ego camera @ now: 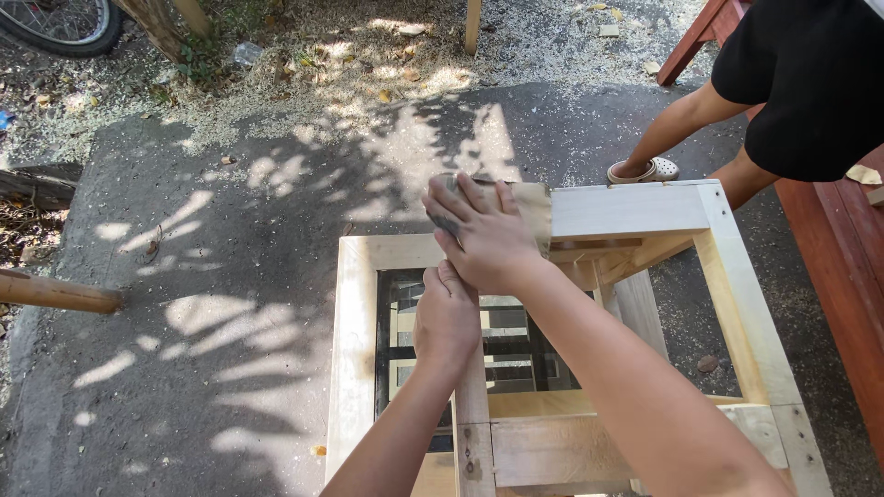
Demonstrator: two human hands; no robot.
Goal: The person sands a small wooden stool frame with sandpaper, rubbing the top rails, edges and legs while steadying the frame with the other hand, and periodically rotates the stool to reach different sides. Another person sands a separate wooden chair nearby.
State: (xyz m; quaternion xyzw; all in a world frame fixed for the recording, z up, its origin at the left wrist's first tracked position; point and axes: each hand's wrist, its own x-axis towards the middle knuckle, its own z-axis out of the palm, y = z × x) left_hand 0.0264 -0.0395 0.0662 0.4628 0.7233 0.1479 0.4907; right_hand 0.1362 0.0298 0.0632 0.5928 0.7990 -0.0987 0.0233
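One pale wooden frame [635, 210], unfinished, open at the top; its rails form a rough square seen from above. Two hands of the wearer at work on it, both at the frame's far-left corner.

Right hand [483, 237]: flat, fingers spread and pressed down on one sheet of sandpaper [529, 207], tan-grey, which lies over the frame's far rail at that corner. The sheet's long axis follows the rail, running left to right; its right edge reaches toward the rail's bare middle.

Left hand [447, 317]: just nearer than the right hand, closed around one upright post [471, 405] of the frame; the fingers wrap out of view, so how tight the grip is cannot be told. The post's long axis points up at the camera.

One other person [792, 83] beyond the frame's far-right corner, dark clothing, one pale sandal [642, 171] on the ground. One red-brown bench [852, 276] right of the frame. One bicycle wheel [60, 23] well off to the frame's far left. Sawdust [387, 55] scattered beyond the frame.
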